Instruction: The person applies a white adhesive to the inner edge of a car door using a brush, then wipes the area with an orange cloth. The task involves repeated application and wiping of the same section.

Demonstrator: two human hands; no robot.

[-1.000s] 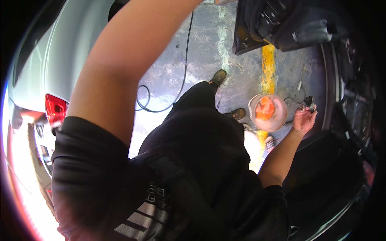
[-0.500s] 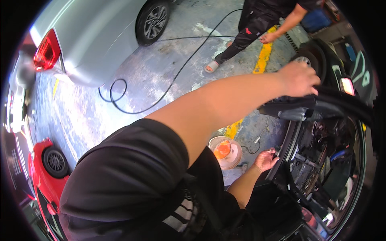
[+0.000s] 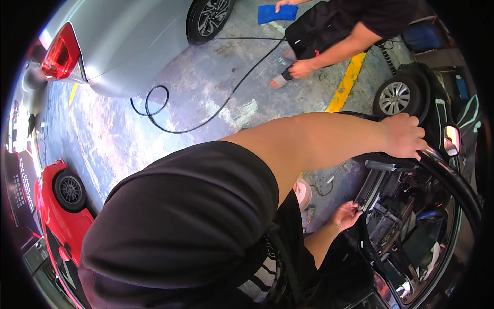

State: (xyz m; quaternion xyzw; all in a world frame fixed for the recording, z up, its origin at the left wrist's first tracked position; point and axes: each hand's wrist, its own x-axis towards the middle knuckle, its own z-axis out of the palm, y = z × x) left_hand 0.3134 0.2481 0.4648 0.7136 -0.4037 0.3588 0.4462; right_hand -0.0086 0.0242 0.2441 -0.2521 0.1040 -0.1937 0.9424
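Observation:
My left arm reaches across to a black car, where my left hand point(image 3: 404, 135) is closed over the top edge of its black door frame point(image 3: 437, 164). Lower down, my right hand point(image 3: 347, 216) is palm up beside the door opening. Its fingers are curled together at the edge of the grey-black sill trim point(image 3: 369, 191); whatever lies between the fingertips is too small to make out. Beyond the sill, the dim cabin point(image 3: 396, 216) shows dark interior parts. A pinkish bucket point(image 3: 304, 194) stands on the floor near my right forearm, partly hidden by my left arm.
A co-worker point(image 3: 350, 41) bends low ahead, holding a blue cloth point(image 3: 278, 14). A black hose point(image 3: 221, 105) loops over the floor by a silver car point(image 3: 128, 51). A red car point(image 3: 62, 221) stands at left. The black car's side mirror point(image 3: 452, 140) juts out near my left hand.
My view has shifted, and more of the bucket is now covered by my arm. My right fingers have drawn in at the sill. The co-worker has bent down, and a blue cloth has come into sight.

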